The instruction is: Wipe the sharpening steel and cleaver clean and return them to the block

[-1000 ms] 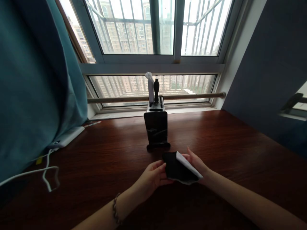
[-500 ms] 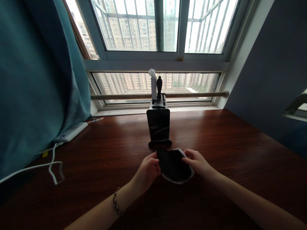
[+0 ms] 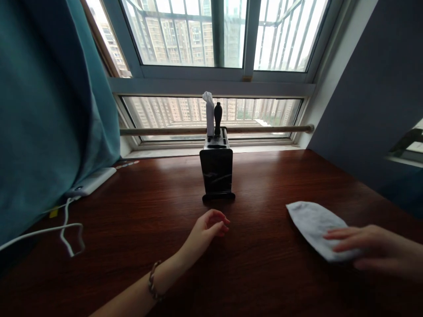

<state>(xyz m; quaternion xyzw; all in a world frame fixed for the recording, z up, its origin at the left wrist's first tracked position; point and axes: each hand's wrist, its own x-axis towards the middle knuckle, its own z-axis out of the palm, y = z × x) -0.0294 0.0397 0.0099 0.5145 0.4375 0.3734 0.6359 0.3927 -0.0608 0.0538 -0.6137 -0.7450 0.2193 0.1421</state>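
A flat, leaf-shaped piece of white cloth [image 3: 313, 220] lies at the right of the brown table. My right hand [image 3: 373, 246], smeared by motion, is over its near right end. The fingers stretch flat across the cloth and the thumb is apart, off its edge. My left hand [image 3: 211, 226], with a braided bracelet on the wrist, hovers near the middle with loosely bent fingers and nothing in them. Just beyond it stands a black knife block [image 3: 217, 171]. From its top rise a dark handle [image 3: 218, 118] and a handle wrapped in white [image 3: 209, 114].
To the left hangs a teal curtain [image 3: 49, 110]. By its foot lie a white power strip [image 3: 94, 181] and a white cable [image 3: 66, 224]. Behind the wooden table [image 3: 158, 193] runs a rail [image 3: 264, 130] before a barred window. A grey wall [image 3: 370, 110] borders the right side.
The cloth piece, earlier held between both hands with its black side showing, is now at the right, white side up. My right hand moved right with it; my left hand let go.
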